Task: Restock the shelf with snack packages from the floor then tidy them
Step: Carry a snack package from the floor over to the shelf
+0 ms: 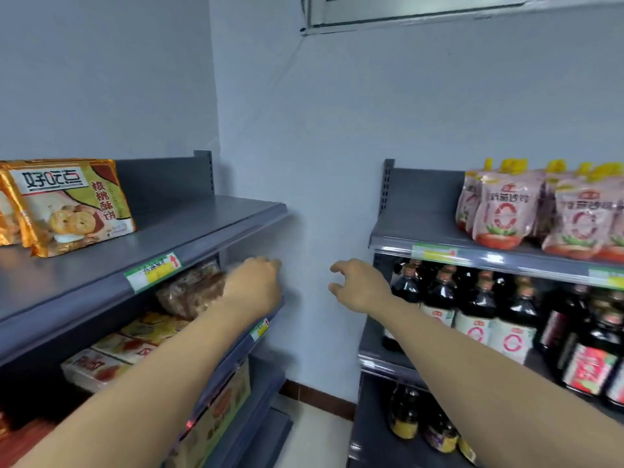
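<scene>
We saw a bright, even, cool light with a bluish cast on the wall (371, 113); its source lay outside the picture. Shadows were soft and gathered under the left shelf (189, 224). The picture was soft throughout, and the pink pouches (506, 211) and dark bottles (479, 298) looked blurred. Wide-angle distortion bent the shelf lines near the edges.

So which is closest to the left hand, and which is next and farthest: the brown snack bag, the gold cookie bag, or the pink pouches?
1. Brown snack bag: on the second shelf, right beside the left hand.
2. Gold cookie bag: up on the top left shelf.
3. Pink pouches: across the gap, on the right-hand shelf.
</scene>
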`<state>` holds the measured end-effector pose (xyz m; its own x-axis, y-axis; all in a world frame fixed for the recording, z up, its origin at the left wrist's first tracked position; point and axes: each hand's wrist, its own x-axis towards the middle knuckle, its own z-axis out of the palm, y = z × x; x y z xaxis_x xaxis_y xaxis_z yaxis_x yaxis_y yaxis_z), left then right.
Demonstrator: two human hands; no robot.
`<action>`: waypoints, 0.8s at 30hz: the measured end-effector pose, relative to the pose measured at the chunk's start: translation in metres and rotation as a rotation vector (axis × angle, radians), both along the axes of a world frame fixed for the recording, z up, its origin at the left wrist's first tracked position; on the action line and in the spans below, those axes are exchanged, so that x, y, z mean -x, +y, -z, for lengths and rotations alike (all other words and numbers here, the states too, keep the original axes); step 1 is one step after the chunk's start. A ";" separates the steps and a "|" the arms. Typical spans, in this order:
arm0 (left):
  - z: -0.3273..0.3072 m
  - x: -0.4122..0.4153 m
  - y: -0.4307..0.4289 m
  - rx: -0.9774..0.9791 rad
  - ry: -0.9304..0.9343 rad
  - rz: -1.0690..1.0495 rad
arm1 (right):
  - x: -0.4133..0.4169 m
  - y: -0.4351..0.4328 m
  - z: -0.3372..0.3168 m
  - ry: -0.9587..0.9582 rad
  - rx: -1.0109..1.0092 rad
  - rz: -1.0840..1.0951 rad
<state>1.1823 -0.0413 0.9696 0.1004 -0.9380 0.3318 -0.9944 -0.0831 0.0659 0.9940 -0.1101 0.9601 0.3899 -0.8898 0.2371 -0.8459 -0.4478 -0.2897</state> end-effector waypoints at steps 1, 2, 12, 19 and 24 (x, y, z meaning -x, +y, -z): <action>0.004 0.014 0.000 -0.016 0.004 0.025 | 0.018 0.007 0.004 0.017 -0.001 0.026; 0.008 0.030 0.001 -0.031 0.006 0.052 | 0.036 0.015 0.009 0.034 -0.004 0.053; 0.060 0.173 0.044 -0.151 -0.004 0.324 | 0.195 0.123 0.056 0.135 -0.045 0.319; 0.093 0.257 0.068 -0.197 -0.004 0.548 | 0.279 0.194 0.084 0.154 -0.122 0.526; 0.109 0.317 0.075 -0.237 -0.046 0.727 | 0.327 0.237 0.100 0.134 -0.175 0.716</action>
<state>0.8656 0.0342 0.8610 -0.5783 -0.8094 0.1020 -0.8057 0.5863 0.0848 0.6668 0.1268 0.8597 -0.2830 -0.9573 0.0599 -0.9462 0.2684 -0.1807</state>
